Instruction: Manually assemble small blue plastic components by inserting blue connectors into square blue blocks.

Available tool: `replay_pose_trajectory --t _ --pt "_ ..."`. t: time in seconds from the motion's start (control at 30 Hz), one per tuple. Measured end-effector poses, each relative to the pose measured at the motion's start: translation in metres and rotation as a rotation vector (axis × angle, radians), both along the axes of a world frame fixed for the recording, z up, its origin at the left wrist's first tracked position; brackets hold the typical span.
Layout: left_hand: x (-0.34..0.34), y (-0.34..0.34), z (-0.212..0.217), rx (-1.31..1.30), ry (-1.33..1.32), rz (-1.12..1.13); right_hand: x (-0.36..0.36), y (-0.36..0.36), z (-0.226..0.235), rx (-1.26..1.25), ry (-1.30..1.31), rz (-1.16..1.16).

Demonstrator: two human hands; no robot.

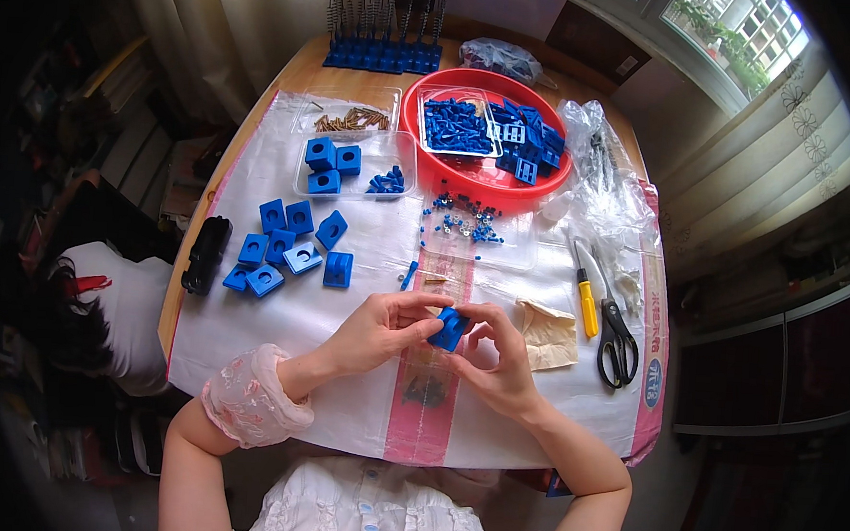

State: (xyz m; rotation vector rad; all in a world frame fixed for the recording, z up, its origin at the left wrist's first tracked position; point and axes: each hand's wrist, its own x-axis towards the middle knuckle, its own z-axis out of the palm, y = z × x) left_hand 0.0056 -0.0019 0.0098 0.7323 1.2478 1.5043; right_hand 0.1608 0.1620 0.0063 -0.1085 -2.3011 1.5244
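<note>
Blue block (449, 329) — between fingers of left hand (375, 332) and right hand (500, 361).

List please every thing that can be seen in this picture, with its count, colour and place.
blue block: one, blue, held between both hands.
loose blue blocks: about nine, blue, on the sheet at left.
clear tray: one, holds three blue blocks and small blue parts.
brass pins: many, brown, in a clear tray behind it.
red basin: one, red, holds blue parts, at centre back.
screwdriver: one, yellow handle, at right.
scissors: one, black, at right.
paper scrap: one, tan, beside the right hand.
black object: one, at the left table edge.
left hand: grip on the block.
right hand: grip on the block.
</note>
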Motion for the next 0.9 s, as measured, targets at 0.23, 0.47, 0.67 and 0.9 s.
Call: replay_pose_trajectory --t 0.23,0.47,0.67,0.9 --pt "0.000 -0.001 0.000 -0.015 -0.057 -0.088 0.000 0.000 0.001 0.000 0.006 -0.011" --pt "0.001 -0.001 0.001 0.006 0.003 -0.056 -0.001 -0.001 0.005 0.021 0.001 -0.007" --pt "0.001 -0.003 -0.001 0.029 0.224 0.048 -0.002 -0.003 0.006 0.135 -0.003 -0.024" --pt "-0.002 -0.010 0.024 -0.053 0.681 0.083 -0.001 -0.003 0.012 0.162 -0.053 -0.011"
